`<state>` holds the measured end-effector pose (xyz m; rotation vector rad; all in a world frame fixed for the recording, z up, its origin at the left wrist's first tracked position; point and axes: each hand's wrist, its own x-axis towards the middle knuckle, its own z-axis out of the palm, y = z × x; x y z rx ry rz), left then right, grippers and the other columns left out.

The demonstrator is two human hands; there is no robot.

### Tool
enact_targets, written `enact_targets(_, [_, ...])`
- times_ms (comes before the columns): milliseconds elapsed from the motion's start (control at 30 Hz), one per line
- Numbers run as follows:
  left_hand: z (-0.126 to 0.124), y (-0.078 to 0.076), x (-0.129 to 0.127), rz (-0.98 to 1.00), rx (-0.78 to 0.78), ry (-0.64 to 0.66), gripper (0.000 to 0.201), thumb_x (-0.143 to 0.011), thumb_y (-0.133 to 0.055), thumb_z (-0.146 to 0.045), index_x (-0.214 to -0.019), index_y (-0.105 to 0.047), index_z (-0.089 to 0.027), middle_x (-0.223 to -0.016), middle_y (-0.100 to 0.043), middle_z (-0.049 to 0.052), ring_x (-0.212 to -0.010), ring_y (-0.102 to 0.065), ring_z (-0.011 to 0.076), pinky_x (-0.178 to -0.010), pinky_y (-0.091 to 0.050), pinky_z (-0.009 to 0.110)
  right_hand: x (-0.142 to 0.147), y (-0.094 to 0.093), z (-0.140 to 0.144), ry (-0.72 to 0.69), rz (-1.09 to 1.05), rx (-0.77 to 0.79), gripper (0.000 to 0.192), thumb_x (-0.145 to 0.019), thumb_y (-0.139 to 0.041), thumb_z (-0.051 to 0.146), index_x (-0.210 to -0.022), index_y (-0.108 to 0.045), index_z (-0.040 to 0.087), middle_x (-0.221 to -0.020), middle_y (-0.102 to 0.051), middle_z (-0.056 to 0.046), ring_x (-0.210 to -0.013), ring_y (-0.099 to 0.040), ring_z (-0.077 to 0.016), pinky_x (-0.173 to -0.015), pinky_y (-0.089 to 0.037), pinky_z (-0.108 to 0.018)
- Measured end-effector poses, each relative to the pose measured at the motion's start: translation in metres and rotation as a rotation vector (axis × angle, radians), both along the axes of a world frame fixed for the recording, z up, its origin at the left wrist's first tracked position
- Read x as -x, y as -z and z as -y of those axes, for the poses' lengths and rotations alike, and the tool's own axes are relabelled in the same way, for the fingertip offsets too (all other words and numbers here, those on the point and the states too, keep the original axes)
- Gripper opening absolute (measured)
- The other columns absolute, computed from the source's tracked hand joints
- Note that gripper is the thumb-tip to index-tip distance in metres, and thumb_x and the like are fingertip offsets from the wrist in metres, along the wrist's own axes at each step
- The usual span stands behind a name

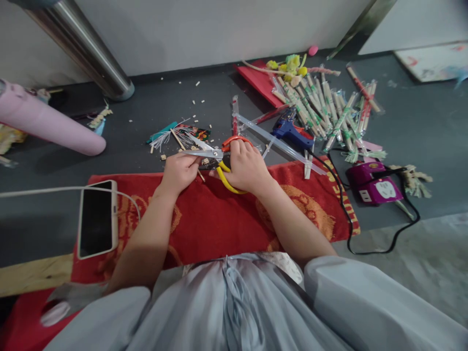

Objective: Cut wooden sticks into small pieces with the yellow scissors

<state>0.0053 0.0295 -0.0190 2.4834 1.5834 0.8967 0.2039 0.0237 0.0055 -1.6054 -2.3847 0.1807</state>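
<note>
Red mat (pixel 219 219): right hand (pixel 246 168) grips scissors (pixel 215 156), left hand (pixel 179 173) fisted beside blades.

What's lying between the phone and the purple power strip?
In the head view, the red cloth spans between the phone and power strip, with both forearms and a black cord across it.

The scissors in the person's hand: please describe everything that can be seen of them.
The scissors have silver metal blades and plastic-looking handles, one loop orange-red, the other yellow. They lie nearly level above the far edge of the red cloth, blades pointing to the person's left. The right hand grips the handles, fingers through the loops. The blades look nearly closed beside a thin wooden stick that the left hand holds. Small cut pieces lie scattered on the dark floor beyond.
</note>
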Motion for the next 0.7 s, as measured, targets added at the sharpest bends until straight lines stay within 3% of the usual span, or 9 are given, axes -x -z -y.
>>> enact_targets(367, [-0.002, 0.002, 0.001, 0.020, 0.013, -0.009, 0.034, -0.087, -0.043, -0.031, -0.072, -0.071, -0.019, -0.078, -0.074, 0.003, -0.076, -0.068, 0.0154, -0.071, -0.052, 0.026, 0.000, -0.001, 0.000, 0.001, -0.005, 0.010, 0.082, -0.075, -0.028, 0.081, -0.111, -0.047, 0.009, -0.109, -0.058, -0.019, -0.103, -0.052, -0.0322, -0.089, -0.038, -0.041])
enact_targets(700, [-0.003, 0.009, 0.003, -0.014, 0.005, -0.045, 0.028, -0.083, -0.045, -0.027, -0.074, -0.069, -0.017, -0.080, -0.073, 0.005, -0.079, -0.068, 0.0177, -0.072, -0.051, 0.029, -0.002, 0.001, -0.007, -0.085, -0.117, 0.000, 0.067, -0.081, -0.037, 0.068, -0.110, -0.051, 0.008, -0.109, -0.058, -0.018, -0.104, -0.052, -0.0295, -0.092, -0.038, -0.040])
